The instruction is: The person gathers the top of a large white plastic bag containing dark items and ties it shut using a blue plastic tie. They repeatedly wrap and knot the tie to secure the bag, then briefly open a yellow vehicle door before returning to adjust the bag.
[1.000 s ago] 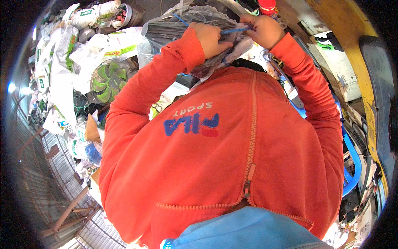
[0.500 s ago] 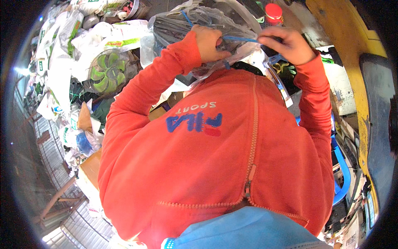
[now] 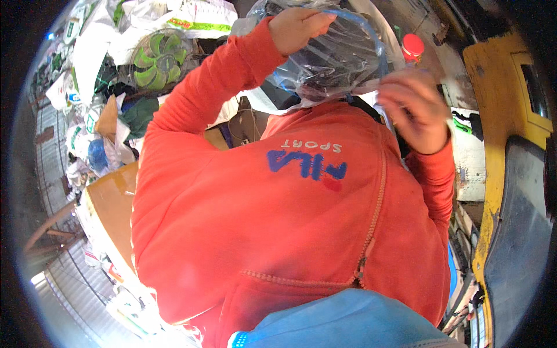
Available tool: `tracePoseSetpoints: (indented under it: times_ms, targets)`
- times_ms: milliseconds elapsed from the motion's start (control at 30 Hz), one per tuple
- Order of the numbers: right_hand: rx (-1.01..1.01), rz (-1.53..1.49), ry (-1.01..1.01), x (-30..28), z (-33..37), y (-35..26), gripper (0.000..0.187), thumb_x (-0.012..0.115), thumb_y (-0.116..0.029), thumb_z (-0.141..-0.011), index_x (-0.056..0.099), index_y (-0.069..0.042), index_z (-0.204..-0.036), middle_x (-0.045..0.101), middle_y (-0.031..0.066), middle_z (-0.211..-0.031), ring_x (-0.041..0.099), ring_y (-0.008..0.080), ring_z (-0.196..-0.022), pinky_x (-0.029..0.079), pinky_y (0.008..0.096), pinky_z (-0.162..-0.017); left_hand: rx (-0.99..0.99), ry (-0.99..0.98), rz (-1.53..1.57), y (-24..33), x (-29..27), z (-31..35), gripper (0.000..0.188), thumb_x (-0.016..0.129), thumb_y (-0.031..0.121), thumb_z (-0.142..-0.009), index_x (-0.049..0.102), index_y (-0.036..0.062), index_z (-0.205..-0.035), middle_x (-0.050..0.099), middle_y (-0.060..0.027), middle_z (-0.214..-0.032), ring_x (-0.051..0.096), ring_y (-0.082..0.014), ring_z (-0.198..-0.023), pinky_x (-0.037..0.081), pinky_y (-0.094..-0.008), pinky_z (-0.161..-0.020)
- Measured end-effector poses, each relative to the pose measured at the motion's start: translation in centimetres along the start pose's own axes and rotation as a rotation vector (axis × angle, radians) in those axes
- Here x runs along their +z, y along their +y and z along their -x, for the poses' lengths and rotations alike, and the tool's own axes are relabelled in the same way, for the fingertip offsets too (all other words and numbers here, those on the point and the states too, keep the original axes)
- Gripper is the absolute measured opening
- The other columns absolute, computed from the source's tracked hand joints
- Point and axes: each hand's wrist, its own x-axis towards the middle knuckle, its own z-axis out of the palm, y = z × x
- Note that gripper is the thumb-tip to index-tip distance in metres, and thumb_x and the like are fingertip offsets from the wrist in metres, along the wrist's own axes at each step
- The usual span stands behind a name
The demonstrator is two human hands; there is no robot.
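My left hand [image 3: 299, 26] grips clear crinkled plastic bag [image 3: 333, 61], frame top; right hand [image 3: 415, 110] pinches thin blue cord [image 3: 371, 37]. Keep cord taut, bag mouth gathered.

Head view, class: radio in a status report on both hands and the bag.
Left hand grips clear plastic bag top. Right hand pinches blue cord at bag's side. Red-capped bottle behind; nothing blocking.

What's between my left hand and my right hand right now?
In the head view, a clear crinkled plastic bag with a blue cord arcing over it spans from the left hand to the right hand.
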Motion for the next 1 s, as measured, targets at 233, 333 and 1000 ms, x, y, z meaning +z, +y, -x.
tracePoseSetpoints:
  times_ms: [233,333,1000]
  targets:
    - [-0.225,0.136,-0.267,8.8,-3.7,0.0,0.028,0.063,-0.024,-0.072,0.064,-0.018,-0.1,0.053,0.0036,-0.117,0.051,0.0237,-0.108,0.041,0.0406,-0.091,0.023,0.01,0.083,-1.0,-1.0,0.4,0.041,0.047,0.032,-0.093,0.051,0.0046,-0.062,0.044,0.0006,-0.057,0.037,-0.0094,-0.053,0.033,-0.0292,-0.052]
    - [-0.317,0.161,-0.256,10.2,-3.2,0.7,0.03,0.061,-0.024,-0.073,0.063,-0.018,-0.102,0.054,0.0027,-0.116,0.05,0.0238,-0.109,0.039,0.0415,-0.094,0.045,-0.009,0.174,-1.0,-1.1,0.2,0.041,0.048,0.031,-0.093,0.052,0.0046,-0.062,0.046,0.0004,-0.056,0.04,-0.0114,-0.054,0.035,-0.0312,-0.053]
    - [-0.133,0.312,-0.201,4.5,-4.2,-0.9,0.039,0.058,-0.025,-0.08,0.056,-0.011,-0.116,0.06,0.0086,-0.106,0.056,0.024,-0.102,0.044,0.031,-0.083,0.506,0.162,-0.45,-1.8,4.1,2.1,0.026,0.055,0.024,-0.083,0.059,0.003,-0.069,0.059,-0.0133,-0.072,0.056,-0.0333,-0.075,0.042,-0.043,-0.075]
